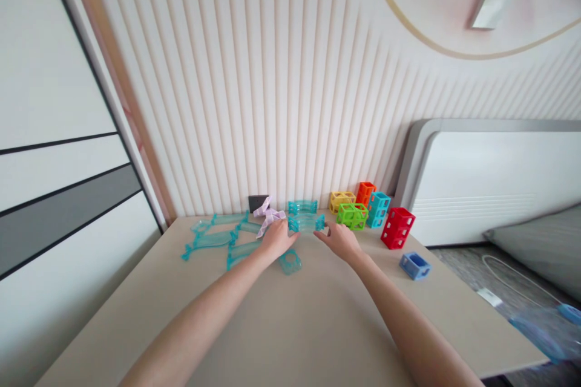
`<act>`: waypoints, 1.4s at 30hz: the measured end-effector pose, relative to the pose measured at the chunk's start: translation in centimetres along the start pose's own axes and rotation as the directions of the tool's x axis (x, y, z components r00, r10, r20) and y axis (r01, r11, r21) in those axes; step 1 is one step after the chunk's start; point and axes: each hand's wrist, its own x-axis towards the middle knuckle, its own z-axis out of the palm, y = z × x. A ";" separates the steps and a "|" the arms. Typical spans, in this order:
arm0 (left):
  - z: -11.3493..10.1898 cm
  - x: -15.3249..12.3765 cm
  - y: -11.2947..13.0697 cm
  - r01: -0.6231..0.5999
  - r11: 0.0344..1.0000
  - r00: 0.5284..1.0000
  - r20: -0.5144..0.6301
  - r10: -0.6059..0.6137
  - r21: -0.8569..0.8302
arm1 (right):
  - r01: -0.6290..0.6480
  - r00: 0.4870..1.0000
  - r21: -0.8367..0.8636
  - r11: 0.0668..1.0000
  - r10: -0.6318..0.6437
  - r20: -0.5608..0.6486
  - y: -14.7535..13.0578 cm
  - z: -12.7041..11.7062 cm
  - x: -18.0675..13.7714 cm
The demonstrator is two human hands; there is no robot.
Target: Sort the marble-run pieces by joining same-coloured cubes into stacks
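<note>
Both my hands reach to the far side of a beige table (pixel 290 320). My left hand (pixel 276 237) and my right hand (pixel 339 238) grip the two ends of a clear teal curved track piece (pixel 306 223), fingers curled on it. A second teal track piece (pixel 302 206) lies just behind it by the wall. A small round teal piece (pixel 290 262) lies beside my left wrist. More teal track pieces (pixel 216 237) are spread to the left of my left hand.
Hollow cube blocks stand at the back right: yellow (pixel 342 199), orange (pixel 365 192), green (pixel 353 215), cyan (pixel 379 208), red (pixel 398 227), and a lone blue one (pixel 414 265). A lilac piece (pixel 267 216) and a dark block (pixel 257 202) sit by the ribbed wall. A bed (pixel 499 181) is to the right.
</note>
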 end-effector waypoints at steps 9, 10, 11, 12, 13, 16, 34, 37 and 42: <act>1.5 1.8 -0.2 0.002 1.000 0.997 0.071 -0.001 -0.018 | -0.033 0.997 0.009 0.999 0.032 0.064 1.5 2.4 1.5; 1.5 1.9 -0.2 0.000 1.000 0.997 0.078 0.002 -0.019 | -0.036 0.997 0.008 0.999 0.035 0.067 1.6 2.6 1.6; 1.5 1.9 -0.2 -0.002 1.000 0.996 0.084 0.003 -0.020 | -0.039 0.997 0.007 0.999 0.038 0.069 1.6 2.7 1.7; 1.5 2.0 -0.2 -0.002 1.000 0.996 0.090 0.004 -0.021 | -0.041 0.997 0.007 0.999 0.041 0.070 1.6 2.8 1.8; 1.5 2.0 -0.2 -0.001 1.000 0.995 0.095 0.003 -0.021 | -0.044 0.997 0.006 0.999 0.043 0.071 1.7 2.9 1.8; 1.6 2.0 -0.1 0.009 1.000 0.994 0.109 -0.007 -0.015 | -0.054 0.996 0.004 0.999 0.053 0.076 1.7 3.0 1.9; -1.4 -2.2 -0.8 -0.079 0.991 0.997 0.012 0.078 0.109 | -0.097 0.992 -0.035 0.995 0.099 0.073 1.2 3.1 0.2; -3.4 -5.4 -3.6 -0.171 0.979 0.983 -0.049 0.178 0.115 | -0.105 0.994 -0.038 0.994 0.106 0.040 0.8 2.8 -0.8; -4.8 -10.1 -8.5 -0.178 0.973 0.979 -0.074 0.191 0.146 | -0.142 0.987 -0.002 0.990 0.141 -0.071 -0.9 2.1 -1.8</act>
